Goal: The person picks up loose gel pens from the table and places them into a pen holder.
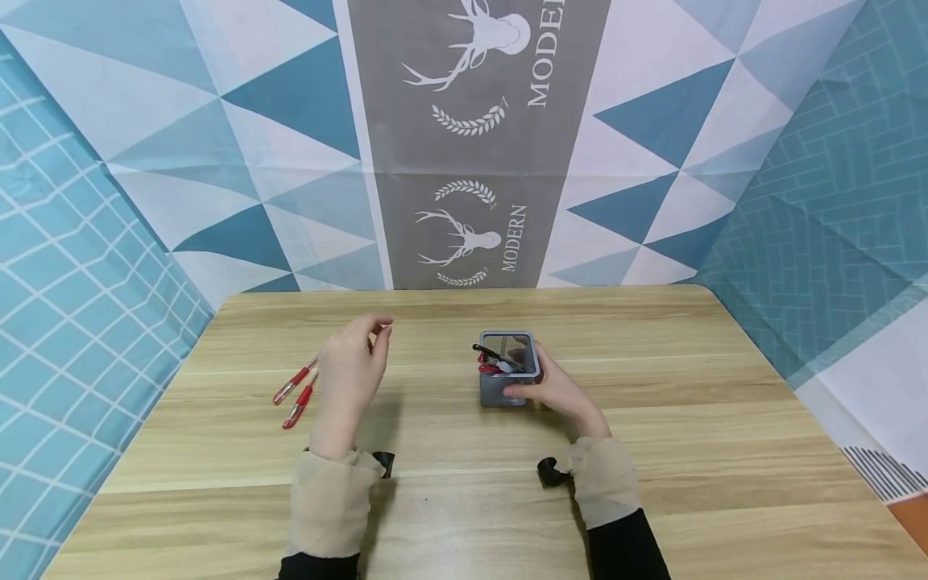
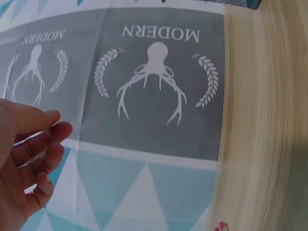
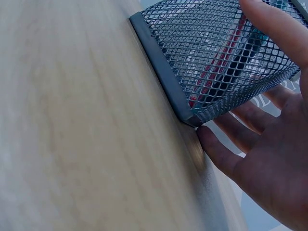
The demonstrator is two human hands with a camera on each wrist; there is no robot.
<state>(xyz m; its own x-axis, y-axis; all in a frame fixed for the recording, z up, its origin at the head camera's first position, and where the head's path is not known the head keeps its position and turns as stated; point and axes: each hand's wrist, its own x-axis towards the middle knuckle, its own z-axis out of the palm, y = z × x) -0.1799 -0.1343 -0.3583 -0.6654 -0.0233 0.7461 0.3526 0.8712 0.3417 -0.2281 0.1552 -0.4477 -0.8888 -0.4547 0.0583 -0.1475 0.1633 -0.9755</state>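
My right hand (image 1: pixel 561 392) grips a dark mesh pen holder (image 1: pixel 495 392) from its right side, thumb across the near wall and fingers behind. Black and red pens (image 1: pixel 491 368) lean inside it; the right wrist view shows them through the mesh (image 3: pixel 192 53). Its base appears to rest on the table there. Left of it, my left hand (image 1: pixel 354 362) is raised above the table, fingers loosely bent. Nothing shows between thumb and fingers of that hand (image 2: pixel 29 159) in the left wrist view. Beside it lie two red pens (image 1: pixel 297 409), their far ends hidden behind the hand.
Both hands are over a wooden table (image 1: pixel 449 515). Behind its far edge hangs a patterned cloth (image 1: pixel 464 153) with deer heads and triangles. Blue patterned cloths (image 1: pixel 72 322) flank the table. A small black strap piece (image 1: pixel 553 473) sticks out at each cuff.
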